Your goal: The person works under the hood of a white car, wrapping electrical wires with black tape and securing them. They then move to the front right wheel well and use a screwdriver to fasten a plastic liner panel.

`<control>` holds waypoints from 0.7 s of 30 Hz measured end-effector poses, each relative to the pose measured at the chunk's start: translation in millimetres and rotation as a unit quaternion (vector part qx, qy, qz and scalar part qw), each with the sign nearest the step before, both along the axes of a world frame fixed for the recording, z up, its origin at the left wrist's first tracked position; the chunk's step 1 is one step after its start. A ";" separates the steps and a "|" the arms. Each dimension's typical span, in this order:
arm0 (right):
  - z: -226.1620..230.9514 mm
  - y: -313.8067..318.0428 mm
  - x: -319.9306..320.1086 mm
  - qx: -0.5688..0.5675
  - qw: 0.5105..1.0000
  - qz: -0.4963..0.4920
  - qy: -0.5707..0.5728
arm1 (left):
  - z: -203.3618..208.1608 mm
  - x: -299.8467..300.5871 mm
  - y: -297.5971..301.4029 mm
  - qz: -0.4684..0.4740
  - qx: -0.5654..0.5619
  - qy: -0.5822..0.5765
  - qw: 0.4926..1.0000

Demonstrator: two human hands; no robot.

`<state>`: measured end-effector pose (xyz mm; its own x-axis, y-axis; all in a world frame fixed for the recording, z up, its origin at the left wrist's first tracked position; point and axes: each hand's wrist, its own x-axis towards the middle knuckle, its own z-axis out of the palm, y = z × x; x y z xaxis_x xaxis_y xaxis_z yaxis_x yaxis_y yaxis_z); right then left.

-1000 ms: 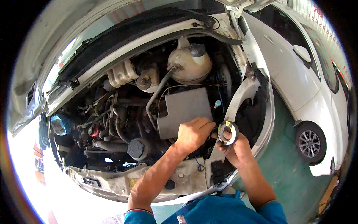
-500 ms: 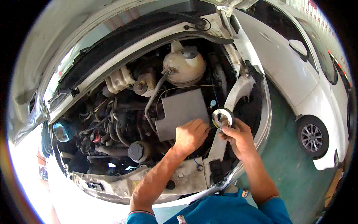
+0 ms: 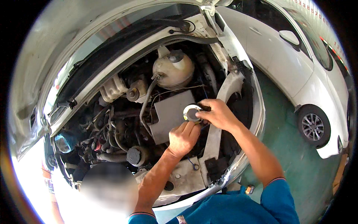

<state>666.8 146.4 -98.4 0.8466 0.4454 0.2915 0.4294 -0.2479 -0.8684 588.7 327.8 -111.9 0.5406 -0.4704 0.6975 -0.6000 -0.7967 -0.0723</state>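
A roll of dark tape with a white inner ring (image 3: 186, 112) is pinched at its right side by the thumb and fingers of my right hand (image 3: 216, 113). It hovers over the flat grey panel (image 3: 169, 108) in the engine bay. Just below the roll, my left hand (image 3: 182, 140) is closed, knuckles up, close against the tape. Whatever lies in its fingers is hidden. A short blue wire loop (image 3: 195, 167) shows on the front crossmember beside my left wrist.
Behind the panel stands a cloudy coolant tank (image 3: 173, 71) with hoses. A capped reservoir (image 3: 135, 156) is left of my left hand. The raised hood (image 3: 41, 59) arches over the left. A white car (image 3: 276, 63) is parked at right. A blurred patch hides the front left.
My right hand has moved left with the tape roll, from beside the fender rail to over the grey panel, above my left hand. The view has shifted slightly.
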 end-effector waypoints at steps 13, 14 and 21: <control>-1.9 16.4 15.9 -0.050 0.998 0.034 -0.028 | 18.6 -7.2 -20.2 0.120 -0.118 0.159 0.973; -9.6 19.9 19.1 -0.067 0.996 0.040 -0.033 | 19.7 -7.5 -22.1 0.135 -0.115 0.176 0.968; -16.1 27.8 22.1 -0.091 0.992 0.083 0.026 | 27.0 -5.4 -26.6 0.165 -0.151 0.217 0.950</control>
